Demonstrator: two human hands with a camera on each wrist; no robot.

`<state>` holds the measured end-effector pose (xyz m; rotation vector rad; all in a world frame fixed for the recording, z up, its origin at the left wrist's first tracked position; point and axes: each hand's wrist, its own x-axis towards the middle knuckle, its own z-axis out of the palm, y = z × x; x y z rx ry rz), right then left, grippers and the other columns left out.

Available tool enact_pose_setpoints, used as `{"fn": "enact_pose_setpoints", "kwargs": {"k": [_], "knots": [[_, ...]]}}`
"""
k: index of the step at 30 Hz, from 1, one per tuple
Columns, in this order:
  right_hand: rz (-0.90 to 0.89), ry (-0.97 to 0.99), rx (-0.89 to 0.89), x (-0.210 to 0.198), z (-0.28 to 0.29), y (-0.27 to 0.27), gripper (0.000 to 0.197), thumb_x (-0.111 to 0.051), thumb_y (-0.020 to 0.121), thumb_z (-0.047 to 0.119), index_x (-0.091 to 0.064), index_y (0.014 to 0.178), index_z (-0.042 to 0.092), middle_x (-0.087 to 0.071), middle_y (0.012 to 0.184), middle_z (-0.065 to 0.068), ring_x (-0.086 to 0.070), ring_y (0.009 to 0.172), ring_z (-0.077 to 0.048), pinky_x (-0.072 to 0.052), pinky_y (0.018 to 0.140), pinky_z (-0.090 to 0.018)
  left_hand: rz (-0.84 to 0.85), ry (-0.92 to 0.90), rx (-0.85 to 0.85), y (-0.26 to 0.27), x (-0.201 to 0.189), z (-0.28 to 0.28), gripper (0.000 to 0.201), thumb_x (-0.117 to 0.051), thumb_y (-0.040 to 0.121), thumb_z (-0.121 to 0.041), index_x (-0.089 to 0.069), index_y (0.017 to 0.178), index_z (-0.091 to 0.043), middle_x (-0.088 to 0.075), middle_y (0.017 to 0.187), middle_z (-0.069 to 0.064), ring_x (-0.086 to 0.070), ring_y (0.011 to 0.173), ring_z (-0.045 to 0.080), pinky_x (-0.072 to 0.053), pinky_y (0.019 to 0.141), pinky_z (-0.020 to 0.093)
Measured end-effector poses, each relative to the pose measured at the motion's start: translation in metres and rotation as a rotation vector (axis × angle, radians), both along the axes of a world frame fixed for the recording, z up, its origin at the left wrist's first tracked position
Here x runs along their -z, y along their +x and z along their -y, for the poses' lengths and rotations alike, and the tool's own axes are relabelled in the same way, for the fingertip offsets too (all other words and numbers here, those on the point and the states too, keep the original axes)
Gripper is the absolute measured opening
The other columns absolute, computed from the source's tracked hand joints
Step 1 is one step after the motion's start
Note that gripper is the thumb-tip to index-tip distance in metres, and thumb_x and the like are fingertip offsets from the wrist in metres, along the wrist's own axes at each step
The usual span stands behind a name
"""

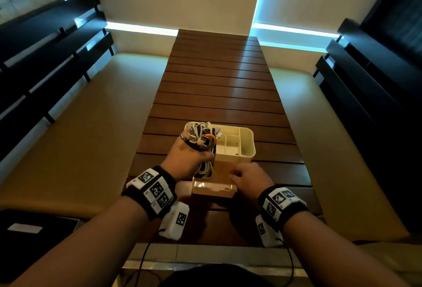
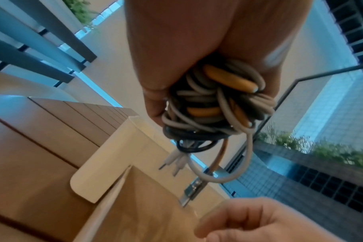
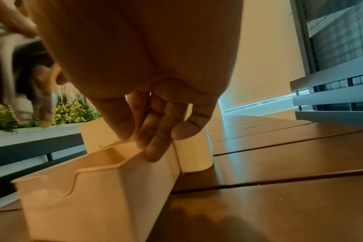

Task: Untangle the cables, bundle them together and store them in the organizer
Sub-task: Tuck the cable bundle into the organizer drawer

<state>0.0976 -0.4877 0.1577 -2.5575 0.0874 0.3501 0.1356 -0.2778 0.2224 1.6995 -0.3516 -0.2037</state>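
My left hand [image 1: 189, 156] grips a tangled bundle of white, black and orange cables [image 1: 203, 140], held up over the left end of the cream divided organizer [image 1: 247, 147]. In the left wrist view the bundle [image 2: 213, 106] fills my fist [image 2: 176, 49], and loose plugs and a white loop dangle below it toward the organizer's wall [image 2: 118, 157]. My right hand [image 1: 249, 177] rests on the tan open box [image 1: 214, 189] in front of the organizer. Its fingers [image 3: 155, 139] are fairly straight and touch the box's right wall [image 3: 118, 188]. The right thumb is hidden.
Box and organizer stand at the near end of a long brown slatted table [image 1: 217, 94]. Beige cushioned benches [image 1: 80, 149] with dark slatted backs flank it on both sides. The organizer's small right compartments [image 1: 230, 145] hold nothing visible. A planter [image 3: 31, 117] lies to the left.
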Motion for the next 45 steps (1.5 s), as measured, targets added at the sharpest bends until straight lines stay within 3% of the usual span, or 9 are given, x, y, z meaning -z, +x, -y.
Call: {"fn": "enact_pose_setpoints", "kwargs": {"k": [7,9,12,17,26,30,35,40,45], "knots": [[-0.031,0.070,0.032,0.001,0.006,-0.008,0.013,-0.064,0.092,0.029,-0.074,0.100,0.030,-0.066,0.091,0.013,-0.064,0.086,-0.008,-0.054,0.078,-0.029,-0.006,0.159,0.063,-0.001,0.034,0.016,0.063,-0.079,0.070,-0.014,-0.047,0.120,-0.032,-0.068,0.106,-0.004,-0.069,0.093,0.014,-0.059,0.080,0.035],[-0.028,0.102,0.043,0.004,0.010,-0.007,0.011,-0.066,0.091,0.028,-0.074,0.097,0.030,-0.068,0.089,0.012,-0.066,0.080,-0.007,-0.058,0.078,-0.031,0.060,0.410,0.101,-0.004,0.039,0.020,0.063,-0.078,0.071,-0.033,-0.041,0.122,-0.034,-0.069,0.098,-0.004,-0.070,0.078,0.022,-0.060,0.067,0.044],[-0.034,0.143,0.068,0.006,0.010,-0.010,0.010,-0.066,0.092,0.032,-0.074,0.097,0.033,-0.070,0.091,0.009,-0.067,0.079,-0.006,-0.059,0.078,-0.032,0.236,0.833,0.145,-0.008,0.047,0.031,0.061,-0.075,0.079,-0.040,-0.035,0.123,-0.027,-0.068,0.102,-0.001,-0.067,0.085,0.023,-0.056,0.073,0.039],[-0.040,0.172,0.094,0.010,0.008,-0.013,0.012,-0.065,0.091,0.032,-0.075,0.090,0.027,-0.073,0.091,0.009,-0.068,0.084,-0.007,-0.058,0.084,-0.036,0.485,1.080,0.168,-0.007,0.062,0.042,0.055,-0.062,0.087,-0.040,-0.036,0.131,-0.020,-0.071,0.101,0.002,-0.069,0.089,0.027,-0.052,0.078,0.036],[0.028,0.220,0.087,0.004,0.014,-0.023,0.006,-0.072,0.086,0.024,-0.074,0.089,0.029,-0.070,0.085,0.010,-0.067,0.077,-0.006,-0.058,0.077,-0.030,0.578,1.190,0.204,0.003,0.072,0.052,0.058,-0.062,0.086,-0.042,-0.034,0.131,-0.018,-0.071,0.096,0.002,-0.069,0.085,0.026,-0.050,0.077,0.038],[0.176,0.172,0.093,-0.004,0.014,-0.023,0.040,-0.075,0.079,0.022,-0.062,0.117,0.023,-0.051,0.105,0.010,-0.056,0.091,-0.006,-0.048,0.077,-0.022,0.612,1.259,0.241,0.007,0.070,0.061,0.053,-0.060,0.089,-0.040,-0.037,0.129,-0.014,-0.071,0.096,0.004,-0.069,0.084,0.028,-0.043,0.070,0.035],[0.156,0.206,-0.008,-0.005,0.011,-0.018,0.073,-0.079,0.074,0.024,-0.049,0.141,0.020,-0.040,0.127,0.014,-0.055,0.110,-0.010,-0.053,0.096,-0.033,0.585,1.297,0.288,0.012,0.071,0.069,0.059,-0.061,0.088,-0.047,-0.036,0.129,-0.013,-0.072,0.095,0.004,-0.070,0.084,0.028,-0.053,0.078,0.040],[0.138,0.153,0.030,0.002,0.004,-0.016,0.072,-0.082,0.075,0.023,-0.051,0.140,0.020,-0.039,0.123,0.016,-0.053,0.109,-0.010,-0.048,0.102,-0.034,0.454,1.310,0.383,0.022,0.071,0.073,0.083,-0.069,0.080,-0.052,-0.026,0.137,-0.008,-0.071,0.103,0.010,-0.069,0.092,0.032,-0.056,0.082,0.045],[0.157,0.159,0.094,0.006,0.001,-0.015,0.066,-0.082,0.075,0.022,-0.057,0.137,0.020,-0.048,0.122,0.009,-0.054,0.110,-0.016,-0.049,0.100,-0.040,0.434,1.312,0.434,0.028,0.072,0.076,0.073,-0.072,0.081,-0.048,-0.034,0.130,-0.009,-0.070,0.109,0.011,-0.068,0.099,0.033,-0.054,0.084,0.044]]}}
